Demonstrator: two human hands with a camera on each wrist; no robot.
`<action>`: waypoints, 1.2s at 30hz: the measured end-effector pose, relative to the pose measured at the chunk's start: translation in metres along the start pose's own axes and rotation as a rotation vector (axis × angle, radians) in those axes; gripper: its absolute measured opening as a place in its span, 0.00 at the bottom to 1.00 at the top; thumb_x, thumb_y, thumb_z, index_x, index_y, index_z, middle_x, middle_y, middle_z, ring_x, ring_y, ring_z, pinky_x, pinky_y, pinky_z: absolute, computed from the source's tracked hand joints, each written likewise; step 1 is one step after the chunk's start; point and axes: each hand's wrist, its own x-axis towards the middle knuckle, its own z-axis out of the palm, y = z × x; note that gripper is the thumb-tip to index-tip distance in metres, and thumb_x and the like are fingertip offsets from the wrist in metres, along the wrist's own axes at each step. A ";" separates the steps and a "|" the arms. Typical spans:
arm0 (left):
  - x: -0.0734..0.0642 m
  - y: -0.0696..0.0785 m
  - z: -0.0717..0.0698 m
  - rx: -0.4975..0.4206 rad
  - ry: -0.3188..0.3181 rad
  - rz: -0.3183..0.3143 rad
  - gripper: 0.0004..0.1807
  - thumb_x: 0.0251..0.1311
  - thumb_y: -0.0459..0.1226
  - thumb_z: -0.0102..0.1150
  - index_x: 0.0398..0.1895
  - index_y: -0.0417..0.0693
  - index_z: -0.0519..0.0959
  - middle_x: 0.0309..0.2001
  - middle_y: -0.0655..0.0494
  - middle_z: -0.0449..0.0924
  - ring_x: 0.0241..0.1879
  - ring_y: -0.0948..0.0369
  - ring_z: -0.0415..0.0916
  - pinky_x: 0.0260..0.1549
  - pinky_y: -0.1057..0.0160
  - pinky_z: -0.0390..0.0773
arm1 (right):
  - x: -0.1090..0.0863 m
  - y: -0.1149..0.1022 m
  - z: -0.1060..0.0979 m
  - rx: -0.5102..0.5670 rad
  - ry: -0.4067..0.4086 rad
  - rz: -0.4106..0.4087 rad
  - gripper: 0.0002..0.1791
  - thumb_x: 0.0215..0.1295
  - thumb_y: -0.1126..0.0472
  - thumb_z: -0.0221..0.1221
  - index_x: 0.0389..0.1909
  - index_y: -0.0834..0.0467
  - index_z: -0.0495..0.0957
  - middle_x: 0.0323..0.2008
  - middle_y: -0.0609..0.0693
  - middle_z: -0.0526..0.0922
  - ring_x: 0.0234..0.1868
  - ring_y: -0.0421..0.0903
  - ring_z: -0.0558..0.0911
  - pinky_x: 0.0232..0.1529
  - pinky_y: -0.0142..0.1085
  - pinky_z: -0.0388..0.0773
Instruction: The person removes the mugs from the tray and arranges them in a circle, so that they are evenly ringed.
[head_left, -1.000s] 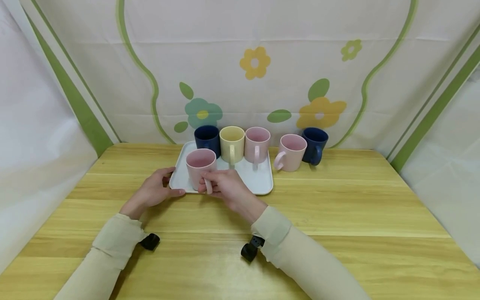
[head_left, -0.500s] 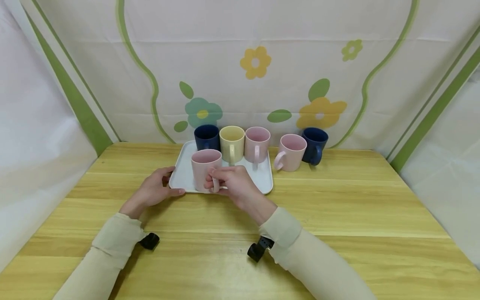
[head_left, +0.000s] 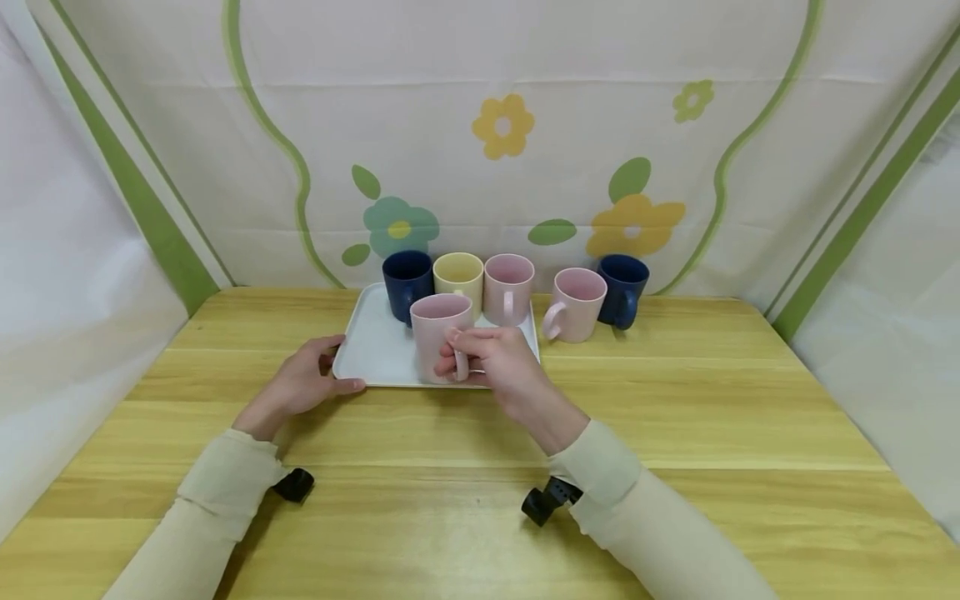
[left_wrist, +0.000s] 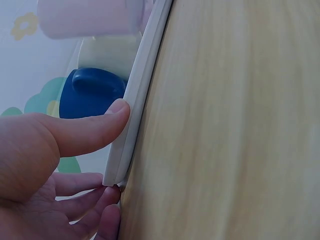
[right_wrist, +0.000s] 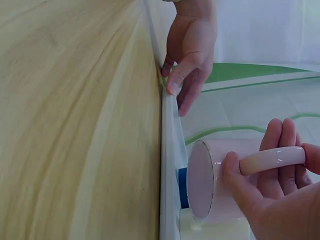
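Observation:
My right hand (head_left: 498, 362) grips a pink mug (head_left: 432, 337) by its handle (right_wrist: 272, 160). The mug is upright over the front of the white tray (head_left: 375, 358), and the right wrist view shows a small gap under its base. At the tray's front left corner, my left hand (head_left: 303, 379) holds the rim, thumb (left_wrist: 95, 131) along the front edge and fingers around the corner. Along the tray's back stand a dark blue mug (head_left: 407, 279), a yellow mug (head_left: 459, 271) and another pink mug (head_left: 509, 287). The held mug partly hides the yellow one.
Right of the tray, a pink mug (head_left: 577, 308) and a dark blue mug (head_left: 624, 287) stand close together on the wooden table (head_left: 675, 400). A flowered white curtain (head_left: 570, 50) rises behind the table, with white cloth at both sides.
My right hand has carried the pink mug rightward along the front of the tray, from its left part toward the middle. My left hand has stayed at the tray corner.

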 end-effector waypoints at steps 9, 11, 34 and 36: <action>-0.003 -0.002 -0.002 0.003 0.000 -0.006 0.54 0.67 0.47 0.73 0.83 0.31 0.51 0.73 0.25 0.66 0.67 0.35 0.70 0.67 0.35 0.71 | -0.014 -0.009 -0.021 -0.041 0.014 -0.055 0.19 0.78 0.56 0.62 0.50 0.70 0.86 0.31 0.48 0.91 0.36 0.45 0.93 0.54 0.45 0.88; -0.003 -0.002 -0.002 0.002 -0.002 -0.008 0.54 0.67 0.46 0.73 0.83 0.31 0.51 0.73 0.25 0.66 0.67 0.35 0.70 0.67 0.35 0.71 | -0.017 -0.011 -0.025 -0.039 0.017 -0.073 0.19 0.78 0.56 0.62 0.50 0.72 0.85 0.30 0.48 0.91 0.36 0.45 0.93 0.54 0.45 0.88; -0.003 -0.001 0.000 -0.002 -0.008 -0.007 0.55 0.67 0.47 0.73 0.84 0.31 0.50 0.74 0.25 0.64 0.69 0.34 0.68 0.69 0.34 0.70 | -0.052 -0.021 -0.091 0.059 0.025 -0.219 0.15 0.80 0.63 0.58 0.31 0.57 0.89 0.28 0.48 0.89 0.33 0.41 0.90 0.47 0.44 0.90; -0.002 -0.001 0.000 -0.002 -0.008 -0.006 0.55 0.67 0.47 0.73 0.84 0.31 0.51 0.74 0.25 0.64 0.69 0.34 0.68 0.69 0.34 0.70 | -0.054 -0.020 -0.098 0.058 0.018 -0.235 0.15 0.80 0.63 0.58 0.32 0.58 0.89 0.28 0.48 0.89 0.33 0.41 0.90 0.48 0.44 0.90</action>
